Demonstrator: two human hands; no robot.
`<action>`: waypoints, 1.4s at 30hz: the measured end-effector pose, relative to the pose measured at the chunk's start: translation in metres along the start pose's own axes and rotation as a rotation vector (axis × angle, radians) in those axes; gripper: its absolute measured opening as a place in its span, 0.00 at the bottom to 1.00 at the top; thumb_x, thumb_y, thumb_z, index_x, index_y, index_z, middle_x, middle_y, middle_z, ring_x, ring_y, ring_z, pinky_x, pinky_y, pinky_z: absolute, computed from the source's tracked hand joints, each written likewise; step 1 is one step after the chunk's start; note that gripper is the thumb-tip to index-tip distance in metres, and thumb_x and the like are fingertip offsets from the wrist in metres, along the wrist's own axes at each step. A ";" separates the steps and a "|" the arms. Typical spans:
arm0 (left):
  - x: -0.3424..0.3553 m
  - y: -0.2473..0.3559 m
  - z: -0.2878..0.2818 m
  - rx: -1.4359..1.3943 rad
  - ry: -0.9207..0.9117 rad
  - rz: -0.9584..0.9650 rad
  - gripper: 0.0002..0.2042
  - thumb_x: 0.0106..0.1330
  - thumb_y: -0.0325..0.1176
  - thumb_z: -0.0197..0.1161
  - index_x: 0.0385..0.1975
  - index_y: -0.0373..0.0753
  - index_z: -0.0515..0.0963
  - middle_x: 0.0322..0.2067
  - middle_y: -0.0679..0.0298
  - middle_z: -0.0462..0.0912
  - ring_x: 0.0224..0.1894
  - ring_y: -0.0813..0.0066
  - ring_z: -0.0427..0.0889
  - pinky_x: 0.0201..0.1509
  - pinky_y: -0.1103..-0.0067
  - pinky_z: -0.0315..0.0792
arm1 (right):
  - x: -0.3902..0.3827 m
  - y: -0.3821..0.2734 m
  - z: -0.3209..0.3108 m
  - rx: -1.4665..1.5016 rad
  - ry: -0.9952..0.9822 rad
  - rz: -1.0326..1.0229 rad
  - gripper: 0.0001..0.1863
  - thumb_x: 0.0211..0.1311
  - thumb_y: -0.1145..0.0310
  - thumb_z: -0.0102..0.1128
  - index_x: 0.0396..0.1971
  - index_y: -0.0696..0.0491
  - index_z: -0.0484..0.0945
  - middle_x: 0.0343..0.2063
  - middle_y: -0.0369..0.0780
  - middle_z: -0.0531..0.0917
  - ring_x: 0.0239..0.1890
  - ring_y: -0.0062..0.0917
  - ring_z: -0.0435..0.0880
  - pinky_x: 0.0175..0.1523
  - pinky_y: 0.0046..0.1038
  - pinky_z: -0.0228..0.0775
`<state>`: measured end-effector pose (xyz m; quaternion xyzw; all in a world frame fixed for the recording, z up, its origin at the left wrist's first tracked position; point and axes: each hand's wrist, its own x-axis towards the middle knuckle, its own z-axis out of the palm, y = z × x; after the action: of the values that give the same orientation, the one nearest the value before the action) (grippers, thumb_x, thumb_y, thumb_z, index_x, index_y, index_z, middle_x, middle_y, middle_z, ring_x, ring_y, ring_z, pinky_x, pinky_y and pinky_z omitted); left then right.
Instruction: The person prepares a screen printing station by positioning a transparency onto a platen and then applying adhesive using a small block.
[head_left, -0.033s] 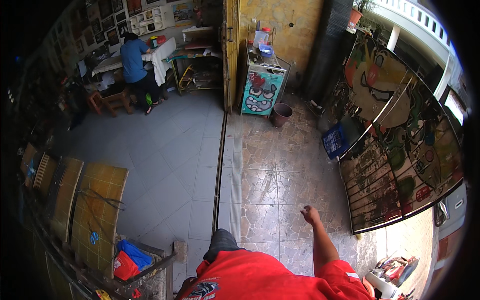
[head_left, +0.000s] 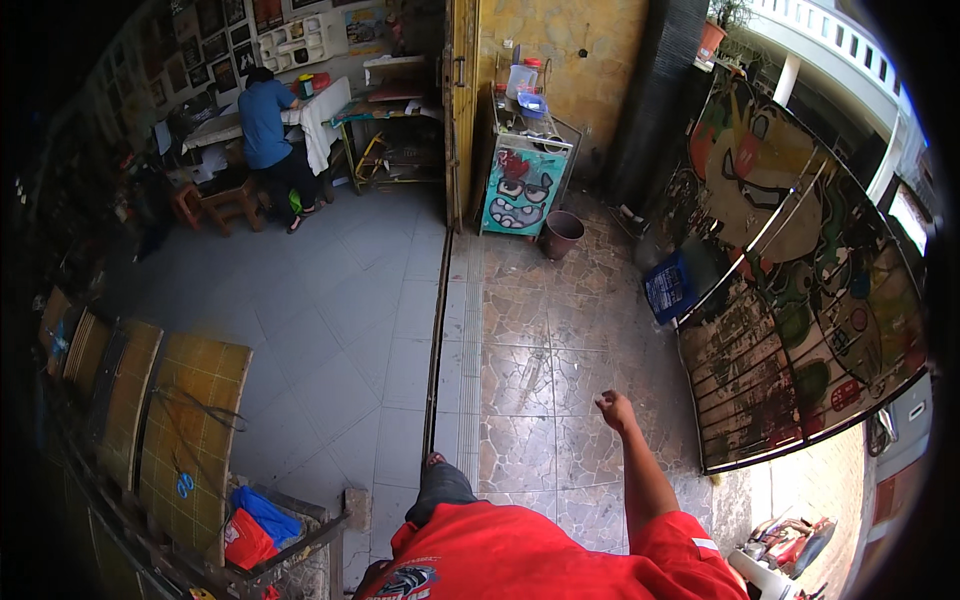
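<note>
the person is wearing a bright red shirt (head_left: 540,556). its short right sleeve (head_left: 672,543), towards five o'clock, is bearing a white band (head_left: 705,547) and leaving the right hand (head_left: 617,410) bare. towards seven o'clock, a dark-and-white print (head_left: 408,581) is marking the shirt, and dark grey trousers (head_left: 441,487) are showing.

Grey tile floor (head_left: 310,320) left, brown stone-pattern tile (head_left: 520,378) right, split by a dark floor track (head_left: 438,330). Back left: dim wall (head_left: 338,42) with framed pictures (head_left: 217,46), table (head_left: 213,131) with white cloth (head_left: 320,140). Back right: yellow wall (head_left: 600,90), dark pillar (head_left: 650,110), face-painted cabinet (head_left: 520,190); daylight beyond the painted gate (head_left: 790,190).
</note>
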<state>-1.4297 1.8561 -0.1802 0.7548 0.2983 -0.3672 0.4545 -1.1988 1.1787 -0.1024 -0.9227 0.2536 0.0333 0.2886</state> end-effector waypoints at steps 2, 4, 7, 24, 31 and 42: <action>0.042 0.053 0.011 0.008 -0.031 0.013 0.16 0.68 0.43 0.55 0.44 0.37 0.79 0.38 0.59 0.82 0.39 0.69 0.81 0.41 0.74 0.72 | 0.089 -0.094 -0.042 0.253 0.063 -0.183 0.20 0.63 0.62 0.62 0.49 0.59 0.77 0.47 0.49 0.83 0.49 0.37 0.83 0.51 0.30 0.75; 0.078 0.091 0.005 0.018 -0.011 0.004 0.16 0.68 0.43 0.55 0.45 0.37 0.79 0.38 0.59 0.82 0.38 0.70 0.81 0.40 0.74 0.71 | 0.125 -0.201 -0.056 0.452 -0.011 -0.351 0.18 0.66 0.68 0.59 0.52 0.60 0.74 0.49 0.47 0.81 0.51 0.32 0.81 0.54 0.28 0.73; 0.132 0.150 -0.008 0.027 0.002 0.016 0.16 0.69 0.43 0.55 0.46 0.38 0.78 0.38 0.60 0.82 0.38 0.71 0.80 0.39 0.75 0.71 | 0.128 -0.268 -0.043 0.423 -0.110 -0.426 0.17 0.65 0.68 0.60 0.52 0.58 0.75 0.46 0.45 0.83 0.49 0.30 0.82 0.52 0.28 0.74; 0.361 0.576 -0.116 -0.268 0.239 0.111 0.15 0.70 0.42 0.56 0.48 0.39 0.76 0.35 0.64 0.80 0.31 0.75 0.79 0.27 0.80 0.69 | 0.210 0.036 0.069 -0.268 -0.836 0.740 0.31 0.59 0.41 0.54 0.42 0.57 0.83 0.46 0.51 0.81 0.52 0.46 0.79 0.56 0.39 0.70; 0.425 0.581 -0.051 0.348 0.032 0.258 0.21 0.68 0.49 0.52 0.33 0.34 0.78 0.22 0.51 0.76 0.26 0.60 0.77 0.34 0.66 0.71 | 0.648 -0.128 0.055 -0.158 -0.275 0.069 0.27 0.55 0.47 0.63 0.45 0.55 0.81 0.45 0.49 0.83 0.48 0.46 0.81 0.53 0.38 0.73; 0.543 0.741 -0.061 -0.057 0.010 0.050 0.17 0.69 0.47 0.52 0.40 0.37 0.76 0.27 0.59 0.77 0.28 0.66 0.78 0.30 0.73 0.68 | 1.006 -0.540 -0.079 0.056 -0.040 -0.430 0.21 0.60 0.59 0.64 0.47 0.57 0.79 0.44 0.49 0.84 0.44 0.37 0.85 0.49 0.32 0.76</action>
<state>-0.5311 1.6713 -0.2633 0.7506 0.2920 -0.3432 0.4832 -0.0681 1.0647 0.0330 -0.9463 0.0457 -0.0177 0.3196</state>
